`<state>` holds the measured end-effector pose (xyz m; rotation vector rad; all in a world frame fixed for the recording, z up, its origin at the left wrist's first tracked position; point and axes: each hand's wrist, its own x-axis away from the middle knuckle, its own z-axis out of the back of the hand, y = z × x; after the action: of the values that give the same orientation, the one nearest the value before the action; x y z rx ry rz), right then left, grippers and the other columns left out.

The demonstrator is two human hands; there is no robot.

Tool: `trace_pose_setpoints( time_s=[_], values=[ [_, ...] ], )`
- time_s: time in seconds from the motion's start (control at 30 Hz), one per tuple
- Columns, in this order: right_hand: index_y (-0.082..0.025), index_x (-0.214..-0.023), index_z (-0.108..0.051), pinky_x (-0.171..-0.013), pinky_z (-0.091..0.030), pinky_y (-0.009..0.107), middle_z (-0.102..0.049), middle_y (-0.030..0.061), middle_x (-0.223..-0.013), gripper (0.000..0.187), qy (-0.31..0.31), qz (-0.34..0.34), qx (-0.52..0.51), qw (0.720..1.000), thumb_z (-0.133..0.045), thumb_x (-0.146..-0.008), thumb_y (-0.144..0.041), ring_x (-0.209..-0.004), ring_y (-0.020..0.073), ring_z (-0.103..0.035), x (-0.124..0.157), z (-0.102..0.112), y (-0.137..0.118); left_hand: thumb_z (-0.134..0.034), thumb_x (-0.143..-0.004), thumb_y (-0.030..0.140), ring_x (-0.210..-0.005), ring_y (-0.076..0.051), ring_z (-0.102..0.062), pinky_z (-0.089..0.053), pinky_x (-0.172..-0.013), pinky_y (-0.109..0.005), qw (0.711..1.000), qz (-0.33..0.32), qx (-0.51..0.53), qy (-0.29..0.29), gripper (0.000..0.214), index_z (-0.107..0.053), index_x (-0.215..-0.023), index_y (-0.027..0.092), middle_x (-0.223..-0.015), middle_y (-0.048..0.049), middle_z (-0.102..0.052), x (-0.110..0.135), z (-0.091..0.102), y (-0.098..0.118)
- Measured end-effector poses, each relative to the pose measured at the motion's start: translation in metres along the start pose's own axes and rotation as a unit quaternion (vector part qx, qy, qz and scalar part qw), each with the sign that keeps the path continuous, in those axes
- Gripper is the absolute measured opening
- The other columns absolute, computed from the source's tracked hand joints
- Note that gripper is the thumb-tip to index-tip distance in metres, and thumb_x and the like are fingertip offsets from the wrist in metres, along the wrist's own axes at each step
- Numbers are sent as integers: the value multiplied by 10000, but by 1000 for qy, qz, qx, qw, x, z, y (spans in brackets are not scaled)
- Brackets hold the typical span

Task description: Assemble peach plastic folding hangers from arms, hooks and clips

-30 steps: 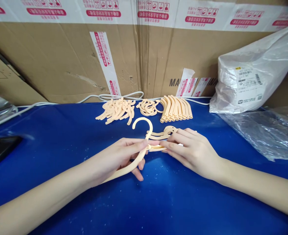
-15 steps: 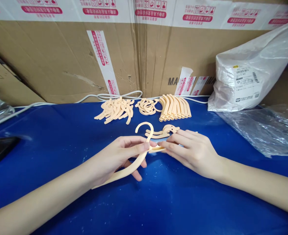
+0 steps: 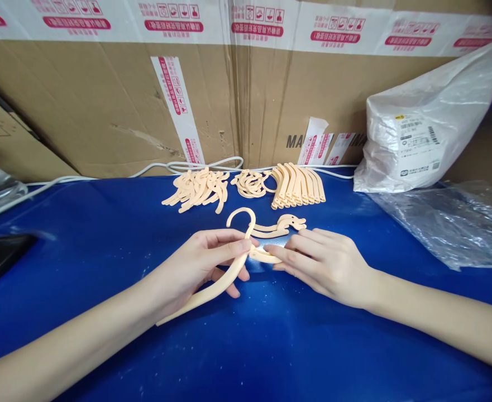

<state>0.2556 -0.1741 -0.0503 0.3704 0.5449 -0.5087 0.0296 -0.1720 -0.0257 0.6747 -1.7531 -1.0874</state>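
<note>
1. Left fingers (image 3: pixel 229 253): closed, thumb uppermost, on the hooked hanger piece (image 3: pixel 221 286) just below its hook (image 3: pixel 253 220).
2. Right fingers (image 3: pixel 290 256): curled together around the hanger arm (image 3: pixel 264 256), whose exposed end appears to meet the hooked piece beside the left thumb.
3. Handling (judged): light, fairly stiff plastic, smooth but not fragile; best gripped close to the joint.
4. Beyond both sets of fingers: loose curved pieces (image 3: pixel 280 227) on the desk (image 3: pixel 246 346).
5. Compared with half a second earlier: hook farther left of the loose pieces; fingertips slightly farther apart.
</note>
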Motion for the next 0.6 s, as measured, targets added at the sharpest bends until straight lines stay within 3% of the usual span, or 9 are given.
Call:
trace_pose_setpoints(
  time_s=[0.4,0.6],
  values=[
    [-126,-999,-692,-534,-406,252,-597,-10,-644,248,-2,10,3,1000,-507,-956,-286,-581,105,-545,0,1,-3,-751,-760,356,-486,-86,-541,-482,-425,-164,1000,-14,-13,8,264,-716,-926,154,-577,4,-616,4,-3,2],
    [-124,-993,-680,-497,-383,251,-607,-18,-648,222,1,19,22,1000,-526,-947,-276,-555,92,-555,2,1,-4,-727,-792,347,-505,-83,-549,-494,-459,-169,1000,-3,0,-22,263,-737,-999,184,-605,-7,-624,4,0,0]
  ],
)
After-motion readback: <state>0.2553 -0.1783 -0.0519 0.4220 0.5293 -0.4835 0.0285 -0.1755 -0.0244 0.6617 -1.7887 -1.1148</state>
